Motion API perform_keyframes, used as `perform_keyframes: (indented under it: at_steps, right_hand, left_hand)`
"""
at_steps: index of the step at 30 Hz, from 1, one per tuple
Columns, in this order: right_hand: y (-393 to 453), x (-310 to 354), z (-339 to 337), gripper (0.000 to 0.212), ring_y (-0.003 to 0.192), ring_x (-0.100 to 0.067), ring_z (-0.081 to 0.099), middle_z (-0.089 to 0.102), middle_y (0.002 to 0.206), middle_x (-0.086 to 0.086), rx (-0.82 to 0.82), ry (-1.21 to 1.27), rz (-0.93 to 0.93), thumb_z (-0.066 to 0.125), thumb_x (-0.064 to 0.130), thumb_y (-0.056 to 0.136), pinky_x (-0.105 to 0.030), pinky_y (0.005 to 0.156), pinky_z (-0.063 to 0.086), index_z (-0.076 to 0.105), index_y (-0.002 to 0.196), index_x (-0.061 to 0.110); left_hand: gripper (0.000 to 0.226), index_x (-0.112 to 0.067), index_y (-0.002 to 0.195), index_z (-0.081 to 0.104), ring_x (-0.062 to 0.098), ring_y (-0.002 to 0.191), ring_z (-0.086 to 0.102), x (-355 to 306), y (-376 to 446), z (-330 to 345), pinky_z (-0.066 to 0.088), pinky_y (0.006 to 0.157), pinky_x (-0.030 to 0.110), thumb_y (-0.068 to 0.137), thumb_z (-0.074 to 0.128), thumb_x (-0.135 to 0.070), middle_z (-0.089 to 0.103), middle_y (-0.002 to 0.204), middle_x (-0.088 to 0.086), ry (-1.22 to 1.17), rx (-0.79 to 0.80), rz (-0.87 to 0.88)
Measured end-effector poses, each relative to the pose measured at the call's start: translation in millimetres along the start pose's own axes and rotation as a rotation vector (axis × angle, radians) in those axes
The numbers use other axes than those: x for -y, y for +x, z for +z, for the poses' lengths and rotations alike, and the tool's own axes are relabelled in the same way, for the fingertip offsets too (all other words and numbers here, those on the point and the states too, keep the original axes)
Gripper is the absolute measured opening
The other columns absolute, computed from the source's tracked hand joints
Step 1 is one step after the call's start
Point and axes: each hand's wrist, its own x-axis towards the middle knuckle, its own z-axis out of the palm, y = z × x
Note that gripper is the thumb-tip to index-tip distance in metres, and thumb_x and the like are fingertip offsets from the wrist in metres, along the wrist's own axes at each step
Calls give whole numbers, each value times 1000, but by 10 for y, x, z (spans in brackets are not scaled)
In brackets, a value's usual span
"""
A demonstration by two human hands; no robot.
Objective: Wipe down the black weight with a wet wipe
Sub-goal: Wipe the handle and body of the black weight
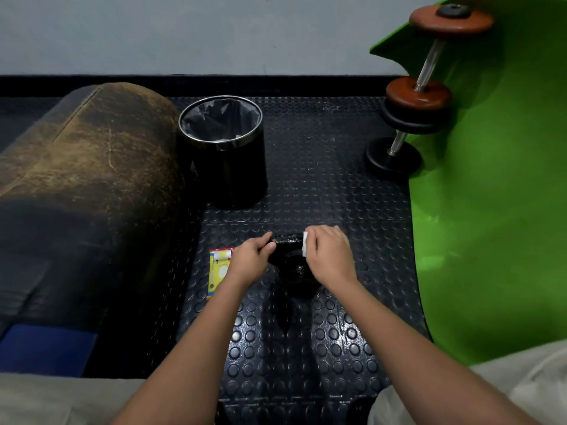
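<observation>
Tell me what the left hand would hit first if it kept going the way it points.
The left hand points up and right and already grips the black weight; beyond that, likely the right hand with its wipe.

Gleaming glossy black: the rounded iron weight (290,271), on a black rubber floor mat (322,185) embossed with raised circles. Showing white: the small folded wet wipe (305,248). Glowing bright green: the curled foam mat (497,194). Printed yellow and red: the flat wipe packet (218,271).
</observation>
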Motion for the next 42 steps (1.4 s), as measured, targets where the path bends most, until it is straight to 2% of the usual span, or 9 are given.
perform_keyframes:
  at_steps: [6,9,14,18,24,29,33,39,42]
  right_hand:
    - [-190,-230,-77,35,128,-1,47,60,134,12,-19,78,-141,44,25,103,-30,117,29,61,133,22]
    - [-214,-266,-118,33,120,1,47,61,129,12,-67,210,45,43,26,103,-22,107,35,63,130,21]
    - [56,-119,-108,35,88,-16,58,66,105,-2,45,353,492,34,26,103,-27,64,43,68,106,16]
    - [122,0,-23,40,92,-19,58,68,98,1,73,10,147,31,25,102,-35,90,43,69,97,15]
    - [-132,-169,-18,33,123,-4,50,61,128,13,-2,53,-173,42,27,104,-30,117,26,62,130,23]
    - [-200,-311,-71,34,114,1,47,58,122,19,-93,223,136,39,30,105,-22,100,36,64,128,23]
    - [-34,-200,-53,33,90,-18,60,66,100,1,-33,379,493,33,29,104,-31,68,46,64,94,20]
    - [-72,-51,27,33,108,-5,55,66,111,14,-26,63,-56,38,30,104,-29,111,33,69,113,21]
    - [-136,-173,-14,31,119,-1,51,63,124,16,-34,91,-143,43,29,103,-26,113,30,65,125,24]
  left_hand:
    - [44,-27,140,46,19,131,45,15,-1,10,36,104,30,98,47,-36,52,140,0,15,4,0]
    - [44,-25,140,46,19,132,44,6,-2,4,36,104,30,98,47,-35,51,141,0,9,4,5]
    - [44,-25,140,46,18,131,45,-2,2,1,35,103,27,98,47,-35,51,141,0,13,7,16]
    - [43,-24,140,48,17,130,46,-11,-1,-5,35,104,27,97,48,-34,52,140,-1,9,-10,8]
    - [44,-24,140,47,17,130,46,-18,-17,-6,37,102,27,97,48,-34,52,140,0,9,-11,14]
    - [44,-25,140,46,16,132,44,-5,-16,-2,36,103,28,98,48,-34,50,141,-1,-28,2,16]
    - [44,-25,141,46,18,131,44,-8,-16,-5,38,105,32,98,47,-35,50,142,0,-34,12,15]
    - [43,-25,139,48,17,128,47,-17,-9,-7,37,102,28,97,49,-34,53,139,0,-22,-9,6]
    - [43,-26,139,48,17,128,47,-14,-5,-4,37,101,28,97,49,-34,53,139,0,-12,-5,6]
